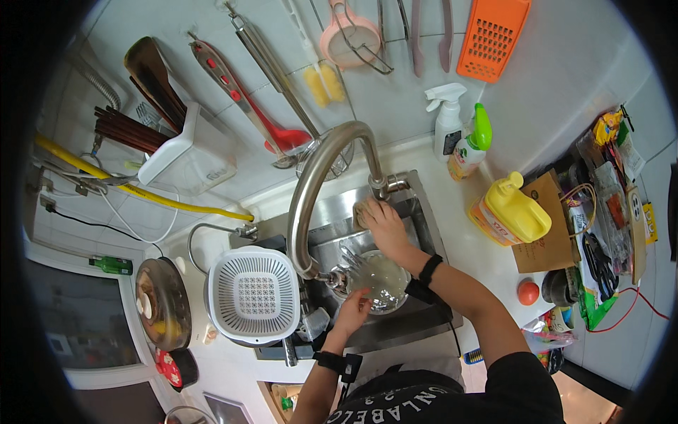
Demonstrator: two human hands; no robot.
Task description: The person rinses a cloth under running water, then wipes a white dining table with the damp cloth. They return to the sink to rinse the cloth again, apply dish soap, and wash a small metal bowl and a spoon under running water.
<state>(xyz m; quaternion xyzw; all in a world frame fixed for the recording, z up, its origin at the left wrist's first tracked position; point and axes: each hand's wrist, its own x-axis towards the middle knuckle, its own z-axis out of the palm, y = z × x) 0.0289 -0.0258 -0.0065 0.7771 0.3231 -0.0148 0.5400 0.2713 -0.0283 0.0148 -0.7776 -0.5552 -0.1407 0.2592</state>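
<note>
My right hand reaches to the back of the steel sink and presses on a brownish cloth or sponge beside the faucet base. Below it, my left hand is at the left rim of a bowl of water, its fingers slightly curled; whether it touches the bowl is unclear. Water sprays from the arched metal faucet, whose spout end is left of the bowl. At the sink's left lies a white plastic colander over a pan with a metal handle.
Right of the sink stand a yellow detergent jug, two spray bottles and a tomato. A utensil holder and a lidded pot are at the left. Utensils hang on the wall, including an orange grater.
</note>
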